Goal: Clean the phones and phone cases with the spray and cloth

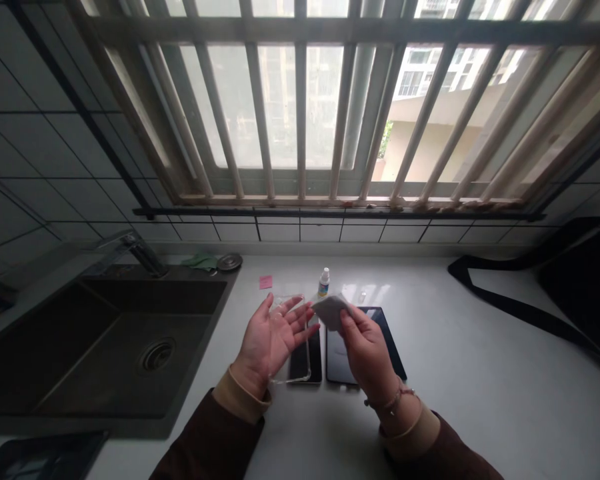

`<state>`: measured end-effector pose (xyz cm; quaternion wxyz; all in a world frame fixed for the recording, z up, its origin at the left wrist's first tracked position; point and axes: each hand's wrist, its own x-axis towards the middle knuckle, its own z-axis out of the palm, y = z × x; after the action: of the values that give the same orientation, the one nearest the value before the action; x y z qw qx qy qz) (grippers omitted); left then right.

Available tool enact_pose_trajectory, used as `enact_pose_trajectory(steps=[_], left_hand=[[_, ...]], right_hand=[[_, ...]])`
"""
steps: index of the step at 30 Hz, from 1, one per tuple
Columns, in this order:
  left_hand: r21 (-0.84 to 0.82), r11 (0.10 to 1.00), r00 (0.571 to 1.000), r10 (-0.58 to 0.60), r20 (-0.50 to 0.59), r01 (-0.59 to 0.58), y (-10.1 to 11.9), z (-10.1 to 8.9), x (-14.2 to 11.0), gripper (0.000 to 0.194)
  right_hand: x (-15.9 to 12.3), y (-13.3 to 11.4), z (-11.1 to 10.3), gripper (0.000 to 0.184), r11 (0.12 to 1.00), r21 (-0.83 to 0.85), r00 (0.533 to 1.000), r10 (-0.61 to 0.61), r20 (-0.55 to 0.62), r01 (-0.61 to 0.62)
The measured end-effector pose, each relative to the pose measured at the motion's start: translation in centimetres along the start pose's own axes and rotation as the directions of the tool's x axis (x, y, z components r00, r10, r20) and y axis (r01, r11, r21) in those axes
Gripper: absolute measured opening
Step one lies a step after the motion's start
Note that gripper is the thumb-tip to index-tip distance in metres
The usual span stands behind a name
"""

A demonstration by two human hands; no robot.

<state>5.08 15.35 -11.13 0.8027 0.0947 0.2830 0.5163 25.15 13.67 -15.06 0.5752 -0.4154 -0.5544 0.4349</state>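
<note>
A clear phone case [294, 365] rests in my left hand [273, 339], which is palm up with its fingers spread behind the transparent plastic. Between the thumb and fingers of my right hand [365, 343], a folded grey cloth [330, 311] is pinched, its tip close to the left fingertips. Under the case lies a dark phone [315, 360], partly hidden. The tablet [387, 340] with a dark screen lies flat below my right hand, which covers part of it. Just behind the cloth stands a small white bottle [324, 283] with a coloured label.
A pink sticky note [265, 282] lies behind my left hand. To the left is a dark sink [200, 360] with a faucet [147, 255], a green cloth [200, 261] and a metal drain cover [229, 262]. A black bag [575, 273] with its strap sits at right. Barred windows rise behind.
</note>
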Motion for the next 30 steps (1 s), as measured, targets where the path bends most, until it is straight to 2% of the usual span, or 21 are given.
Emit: enact_pose_trajectory(steps=[2,3,4,5,6,7,9,10,12,15,20,24,26,28,30], left_hand=[[0.053,0.996,0.997,-0.068,0.032,0.066,-0.5,0.0,-0.1,0.057],[0.078,0.993,0.995,-0.095,0.029,0.093,-0.8,0.1,-0.1,0.06],[0.102,0.988,0.993,-0.119,0.026,0.115,-1.1,0.1,-0.1,0.063],[0.12,0.984,0.99,-0.137,0.028,0.133,-1.3,0.1,-0.1,0.066],[0.128,0.981,0.988,-0.149,0.04,0.143,-1.6,0.0,-0.1,0.067],[0.127,0.981,0.986,-0.153,0.06,0.144,-1.8,0.0,0.0,0.067],[0.103,0.986,0.984,-0.144,0.104,0.134,-2.0,-0.1,0.2,0.064],[0.082,0.989,0.985,-0.133,0.112,0.124,-2.1,-0.1,0.3,0.062],[0.042,0.994,0.992,-0.101,0.073,0.098,-2.1,-0.2,0.5,0.06],[0.036,0.998,0.996,-0.048,-0.069,0.051,-1.8,-0.3,0.9,0.058],[0.046,0.993,0.969,0.113,-0.218,-0.106,-0.2,-0.7,1.1,0.057],[0.007,0.979,0.95,0.2,-0.242,-0.204,1.1,-1.2,1.0,0.054],[-0.003,0.974,0.942,0.218,-0.257,-0.226,1.4,-1.5,1.1,0.055],[-0.029,0.972,0.944,0.219,-0.249,-0.233,1.5,-1.6,1.1,0.057],[-0.063,0.975,0.957,0.196,-0.212,-0.213,1.5,-1.6,1.0,0.059]], right_hand=[[0.2,0.6,-0.4,0.039,0.986,-0.165,0.97,-0.043,-0.24,0.002],[0.2,0.8,-0.5,0.038,0.966,-0.258,0.954,-0.096,-0.284,0.02],[0.2,0.8,-0.6,0.038,0.936,-0.344,0.95,-0.167,-0.264,0.069],[0.1,0.8,-0.5,0.039,0.897,-0.414,0.952,-0.246,-0.181,0.153],[0.0,0.8,-0.5,0.042,0.847,-0.463,0.947,-0.318,-0.048,0.261],[0.0,0.7,-0.3,0.048,0.789,-0.486,0.921,-0.375,0.105,0.377],[-0.1,0.6,0.1,0.058,0.681,-0.48,0.831,-0.414,0.37,0.553],[-0.1,0.6,0.3,0.059,0.641,-0.476,0.793,-0.407,0.454,0.602],[-0.1,0.5,0.6,0.055,0.599,-0.477,0.751,-0.372,0.546,0.644],[-0.2,0.1,0.8,0.048,0.593,-0.454,0.717,-0.336,0.612,0.665],[-0.8,-0.9,1.2,0.044,0.736,-0.313,0.688,-0.275,0.671,0.6],[-1.3,-1.5,1.2,0.044,0.843,-0.177,0.667,-0.256,0.699,0.509],[-1.4,-1.8,1.0,0.041,0.896,-0.105,0.672,-0.241,0.701,0.431],[-1.2,-1.9,0.7,0.032,0.958,-0.045,0.72,-0.18,0.67,0.282],[-0.8,-1.8,0.5,0.03,0.996,0.019,0.813,-0.078,0.576,0.082]])
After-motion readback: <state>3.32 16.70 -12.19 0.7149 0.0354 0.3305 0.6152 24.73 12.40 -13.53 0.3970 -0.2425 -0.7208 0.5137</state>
